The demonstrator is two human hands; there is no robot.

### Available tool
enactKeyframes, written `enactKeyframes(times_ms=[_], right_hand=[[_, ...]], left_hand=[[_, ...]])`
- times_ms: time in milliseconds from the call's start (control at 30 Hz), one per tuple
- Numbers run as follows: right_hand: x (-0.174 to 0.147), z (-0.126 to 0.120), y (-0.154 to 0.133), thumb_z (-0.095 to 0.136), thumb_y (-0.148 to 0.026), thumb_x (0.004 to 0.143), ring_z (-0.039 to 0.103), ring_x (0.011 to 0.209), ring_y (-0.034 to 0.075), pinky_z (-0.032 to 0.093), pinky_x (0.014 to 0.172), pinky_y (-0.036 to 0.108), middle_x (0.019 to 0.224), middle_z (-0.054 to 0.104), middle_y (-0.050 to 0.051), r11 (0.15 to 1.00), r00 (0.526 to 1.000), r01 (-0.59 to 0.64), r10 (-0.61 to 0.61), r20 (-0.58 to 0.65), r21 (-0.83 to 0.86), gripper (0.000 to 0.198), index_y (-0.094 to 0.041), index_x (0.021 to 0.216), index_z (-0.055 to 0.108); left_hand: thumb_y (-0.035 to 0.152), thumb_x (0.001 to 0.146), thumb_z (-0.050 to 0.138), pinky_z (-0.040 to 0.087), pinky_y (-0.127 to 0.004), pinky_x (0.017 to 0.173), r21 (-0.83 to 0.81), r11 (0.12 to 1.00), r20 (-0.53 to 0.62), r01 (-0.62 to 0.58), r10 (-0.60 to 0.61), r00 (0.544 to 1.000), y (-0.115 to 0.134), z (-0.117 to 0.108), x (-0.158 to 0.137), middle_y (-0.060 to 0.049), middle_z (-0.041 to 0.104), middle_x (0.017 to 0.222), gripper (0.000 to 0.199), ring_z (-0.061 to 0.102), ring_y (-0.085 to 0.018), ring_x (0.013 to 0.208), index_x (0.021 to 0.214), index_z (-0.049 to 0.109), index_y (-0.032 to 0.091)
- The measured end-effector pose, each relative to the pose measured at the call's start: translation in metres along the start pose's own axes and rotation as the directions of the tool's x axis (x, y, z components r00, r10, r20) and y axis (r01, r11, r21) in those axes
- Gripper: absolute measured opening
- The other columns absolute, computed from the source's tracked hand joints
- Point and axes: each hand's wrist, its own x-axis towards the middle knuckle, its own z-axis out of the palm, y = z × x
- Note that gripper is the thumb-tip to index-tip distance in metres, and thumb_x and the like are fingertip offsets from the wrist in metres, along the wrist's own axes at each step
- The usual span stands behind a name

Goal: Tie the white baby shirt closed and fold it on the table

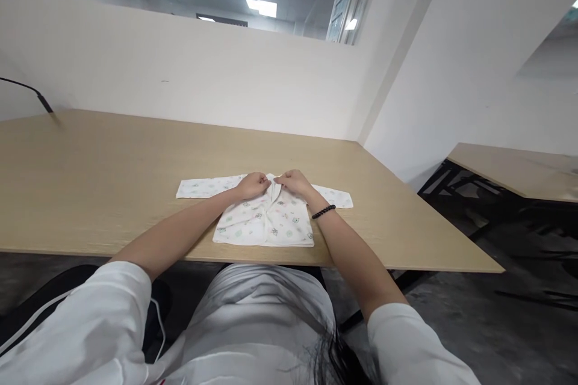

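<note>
A small white baby shirt (257, 222) with a scattered print lies on the table, its hem toward me and its sleeves spread to both sides. My left hand (253, 185) is closed on the left edge of the front opening, near the collar. Across from it, my right hand (293, 181) pinches the right edge of the same opening. Between the hands the two edges stand slightly raised and apart. A black beaded bracelet (324, 212) circles my right wrist. The fingertips partly hide the cloth they grip.
The wooden table (112, 162) reaches back to a white partition (217, 78) with a window above. A black cable (43, 99) comes down at the far left. Another table (519, 171) stands to the right, beyond the wall's end.
</note>
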Motion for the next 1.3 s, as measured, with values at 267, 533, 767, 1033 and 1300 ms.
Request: enactKeyframes(times_ms=[267, 533, 767, 1033, 1300], right_hand=[[-0.001, 0.014, 0.003, 0.065, -0.022, 0.068, 0.053, 0.057, 0.011, 0.037, 0.053, 0.020, 0.058, 0.062, -0.001, 0.997, 0.999, 0.043, -0.042, -0.019, 0.061, 0.009, -0.014, 0.067, 0.069], [0.001, 0.017, 0.008, 0.062, -0.019, 0.072, 0.060, 0.058, 0.012, 0.043, 0.056, 0.019, 0.058, 0.066, 0.002, 0.996, 0.999, 0.045, -0.043, -0.028, 0.072, 0.013, -0.014, 0.063, 0.069], [-0.002, 0.016, 0.011, 0.072, -0.026, 0.067, 0.059, 0.061, 0.013, 0.041, 0.057, 0.022, 0.059, 0.066, 0.000, 0.998, 0.995, 0.056, -0.058, -0.079, -0.028, 0.012, -0.015, 0.064, 0.072], [-0.004, 0.024, 0.005, 0.075, -0.019, 0.067, 0.063, 0.068, 0.014, 0.043, 0.062, 0.022, 0.073, 0.073, 0.003, 0.991, 0.990, 0.077, -0.089, -0.105, -0.109, 0.005, -0.016, 0.070, 0.074], [-0.006, 0.022, 0.003, 0.067, -0.014, 0.073, 0.063, 0.067, 0.014, 0.044, 0.062, 0.022, 0.076, 0.075, 0.005, 0.983, 0.991, 0.095, -0.109, -0.076, -0.159, 0.009, -0.014, 0.075, 0.076]], left_hand=[[0.036, 0.095, 0.061, 0.056, -0.044, 0.089, -0.098, 0.994, 0.056, 0.057, -0.052, 0.997, -0.009, 0.005, 0.004, -0.010, 0.061, 0.125, 0.036, 0.063, -0.025, 0.107, 0.125, 0.060, 0.016], [0.035, 0.095, 0.061, 0.056, -0.045, 0.089, -0.107, 0.993, 0.086, 0.045, -0.036, 0.996, -0.008, 0.004, 0.005, -0.010, 0.061, 0.125, 0.037, 0.063, -0.024, 0.107, 0.126, 0.059, 0.015], [0.036, 0.095, 0.060, 0.056, -0.045, 0.089, -0.092, 0.995, 0.101, 0.035, -0.026, 0.995, -0.007, 0.001, 0.002, -0.010, 0.061, 0.125, 0.036, 0.063, -0.025, 0.107, 0.125, 0.059, 0.016], [0.037, 0.095, 0.060, 0.056, -0.041, 0.085, -0.103, 0.994, 0.090, 0.024, -0.015, 0.996, -0.006, 0.000, -0.002, -0.008, 0.065, 0.116, 0.031, 0.065, -0.022, 0.099, 0.117, 0.063, 0.014], [0.032, 0.076, 0.057, 0.037, -0.028, 0.057, -0.158, 0.986, 0.046, -0.047, 0.055, 0.997, -0.003, -0.004, -0.003, 0.000, 0.059, 0.063, 0.017, 0.050, -0.015, 0.059, 0.070, 0.065, 0.018]])
